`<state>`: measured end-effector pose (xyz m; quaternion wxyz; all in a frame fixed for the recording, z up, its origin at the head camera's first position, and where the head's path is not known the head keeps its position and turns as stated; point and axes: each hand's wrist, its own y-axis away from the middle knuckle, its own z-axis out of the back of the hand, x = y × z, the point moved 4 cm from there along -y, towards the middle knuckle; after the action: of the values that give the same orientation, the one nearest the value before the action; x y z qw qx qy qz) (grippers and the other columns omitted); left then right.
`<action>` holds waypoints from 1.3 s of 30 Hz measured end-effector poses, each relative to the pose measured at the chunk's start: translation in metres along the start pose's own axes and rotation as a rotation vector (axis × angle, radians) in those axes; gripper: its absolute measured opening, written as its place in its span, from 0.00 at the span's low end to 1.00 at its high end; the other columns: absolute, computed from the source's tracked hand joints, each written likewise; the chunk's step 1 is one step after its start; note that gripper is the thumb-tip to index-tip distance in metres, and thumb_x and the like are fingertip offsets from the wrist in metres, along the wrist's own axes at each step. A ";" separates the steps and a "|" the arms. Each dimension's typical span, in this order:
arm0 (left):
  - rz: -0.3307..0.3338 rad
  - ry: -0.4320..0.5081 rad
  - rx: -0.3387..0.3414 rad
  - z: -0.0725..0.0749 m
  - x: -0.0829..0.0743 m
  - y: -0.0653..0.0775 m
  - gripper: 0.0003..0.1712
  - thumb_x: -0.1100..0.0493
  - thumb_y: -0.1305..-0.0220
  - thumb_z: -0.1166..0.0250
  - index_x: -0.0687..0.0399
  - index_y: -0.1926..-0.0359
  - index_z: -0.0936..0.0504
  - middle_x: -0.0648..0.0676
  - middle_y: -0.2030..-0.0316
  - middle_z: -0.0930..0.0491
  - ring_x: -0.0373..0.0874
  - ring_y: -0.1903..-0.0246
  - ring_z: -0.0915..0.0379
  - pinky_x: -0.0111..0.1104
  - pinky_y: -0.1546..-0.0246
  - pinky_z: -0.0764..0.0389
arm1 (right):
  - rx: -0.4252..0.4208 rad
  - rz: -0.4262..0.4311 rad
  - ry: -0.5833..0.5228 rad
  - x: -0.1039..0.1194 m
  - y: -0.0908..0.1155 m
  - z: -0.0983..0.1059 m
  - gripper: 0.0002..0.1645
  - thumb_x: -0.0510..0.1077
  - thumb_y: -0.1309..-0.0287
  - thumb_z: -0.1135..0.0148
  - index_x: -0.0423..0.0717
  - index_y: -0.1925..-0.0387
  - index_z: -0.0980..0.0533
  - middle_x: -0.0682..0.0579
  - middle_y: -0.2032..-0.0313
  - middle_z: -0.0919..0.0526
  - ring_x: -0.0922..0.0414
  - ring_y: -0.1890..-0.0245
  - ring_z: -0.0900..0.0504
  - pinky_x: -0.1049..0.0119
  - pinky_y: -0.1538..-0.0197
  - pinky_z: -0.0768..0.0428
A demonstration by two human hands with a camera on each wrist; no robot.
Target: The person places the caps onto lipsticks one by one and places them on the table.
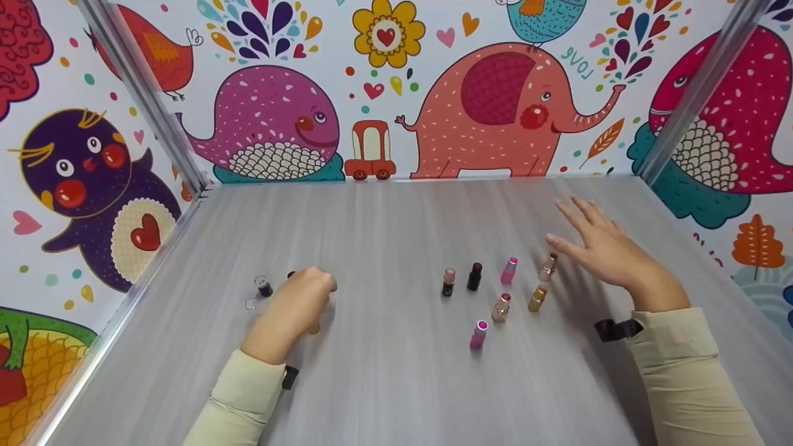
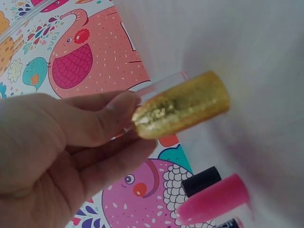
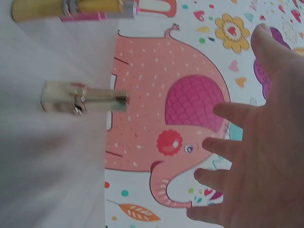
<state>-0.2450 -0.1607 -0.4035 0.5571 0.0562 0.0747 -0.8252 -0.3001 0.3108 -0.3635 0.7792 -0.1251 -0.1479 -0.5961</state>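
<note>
My left hand is low over the left part of the table. In the left wrist view its thumb and fingers pinch a clear cap, whose lower end they hide. A shiny gold cap stands close beside it, partly in front. At the right, my right hand hovers with its fingers spread, holding nothing. Nearest to it is a rose-gold lipstick, standing uncapped. Around it stand a gold lipstick, another rose-gold one, two pink ones, a black lipstick and a black-based nude one.
Beyond the left hand are a pink cap, a black cap and a clear-topped dark cap. The grey table meets cartoon-printed walls at the back and sides, with metal posts in the corners.
</note>
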 end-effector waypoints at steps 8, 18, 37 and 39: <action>-0.004 -0.002 -0.009 0.000 0.001 -0.001 0.26 0.85 0.58 0.24 0.68 0.54 0.11 0.64 0.55 0.11 0.62 0.52 0.14 0.45 0.54 0.11 | 0.031 -0.028 -0.064 -0.018 0.004 0.010 0.55 0.72 0.26 0.44 0.56 0.13 0.55 0.35 0.16 0.59 0.26 0.19 0.57 0.15 0.33 0.48; -0.045 -0.044 -0.034 -0.002 0.003 0.000 0.27 0.84 0.62 0.22 0.68 0.56 0.10 0.64 0.57 0.11 0.63 0.55 0.13 0.47 0.54 0.11 | 0.070 0.025 -0.155 -0.040 0.000 -0.001 0.50 0.63 0.29 0.33 0.42 0.19 0.39 0.30 0.22 0.38 0.27 0.24 0.39 0.23 0.30 0.38; -0.026 -0.046 0.001 0.000 0.001 -0.001 0.30 0.85 0.65 0.23 0.69 0.54 0.11 0.65 0.55 0.11 0.63 0.53 0.14 0.46 0.54 0.11 | 0.173 0.098 -0.226 -0.046 -0.015 -0.043 0.28 0.53 0.40 0.19 0.42 0.44 0.16 0.49 0.55 0.12 0.49 0.53 0.13 0.69 0.54 0.17; -0.025 -0.043 0.003 0.000 0.001 -0.001 0.30 0.85 0.65 0.23 0.69 0.54 0.11 0.64 0.55 0.11 0.63 0.52 0.14 0.46 0.54 0.11 | 0.184 0.089 -0.231 -0.045 -0.016 -0.047 0.26 0.53 0.40 0.19 0.43 0.46 0.16 0.49 0.56 0.13 0.50 0.54 0.14 0.68 0.54 0.16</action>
<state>-0.2462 -0.1617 -0.4042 0.5481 0.0385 0.0623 -0.8332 -0.3231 0.3289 -0.4234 0.7907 -0.1272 -0.2850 -0.5267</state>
